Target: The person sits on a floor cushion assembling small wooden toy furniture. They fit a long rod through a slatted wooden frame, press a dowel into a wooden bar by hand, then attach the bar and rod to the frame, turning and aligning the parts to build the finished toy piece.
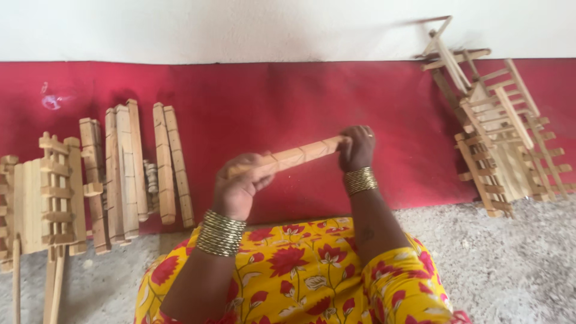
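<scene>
I hold a long notched wooden stick [298,155] crosswise in front of me, over a red mat [270,102]. My left hand [237,186] grips its near left end. My right hand [357,147] grips the far right end, which tilts slightly upward. Both wrists carry stacks of metal bangles. My lap in yellow cloth with red flowers [300,270] fills the bottom of the view.
Several long wooden slats [129,165] and a slatted wooden frame [51,192] lie on the left of the mat. A pile of ladder-like wooden frames [501,132] lies at the right against a white wall [240,27]. Grey rough floor [510,264] borders the mat.
</scene>
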The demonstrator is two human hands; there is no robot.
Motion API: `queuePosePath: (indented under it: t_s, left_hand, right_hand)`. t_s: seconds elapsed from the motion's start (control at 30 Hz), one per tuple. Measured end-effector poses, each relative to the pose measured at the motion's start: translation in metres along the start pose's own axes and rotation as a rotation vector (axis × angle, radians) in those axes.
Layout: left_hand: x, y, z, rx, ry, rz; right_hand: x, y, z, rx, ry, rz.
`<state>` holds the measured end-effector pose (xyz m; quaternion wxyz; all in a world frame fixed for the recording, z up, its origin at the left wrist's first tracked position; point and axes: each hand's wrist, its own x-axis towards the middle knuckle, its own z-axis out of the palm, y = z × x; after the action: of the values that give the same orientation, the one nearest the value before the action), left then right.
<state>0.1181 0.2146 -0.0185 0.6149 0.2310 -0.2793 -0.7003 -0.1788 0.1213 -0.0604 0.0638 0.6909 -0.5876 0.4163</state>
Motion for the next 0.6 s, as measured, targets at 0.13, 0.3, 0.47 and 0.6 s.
queuePosePath:
  t_s: [0.13,0.3,0.47,0.6]
  left_hand:
    - [0.004,0.005,-0.003,-0.197,0.008,0.006]
    - [0.003,-0.016,-0.006,-0.276,0.111,0.052]
    - [-0.001,-0.057,0.001,-0.286,0.241,-0.046]
    - [-0.009,-0.064,0.001,-0.297,0.155,0.003]
  right_hand:
    - [-0.004,0.015,-0.008,-0.011,-0.068,0.243]
    - [-0.01,-0.027,-0.006,0.024,-0.104,-0.016]
    - [-0.033,-0.119,0.002,0.239,-0.236,-0.216]
    - [-0.048,-0.138,0.006,0.219,-0.226,-0.331]
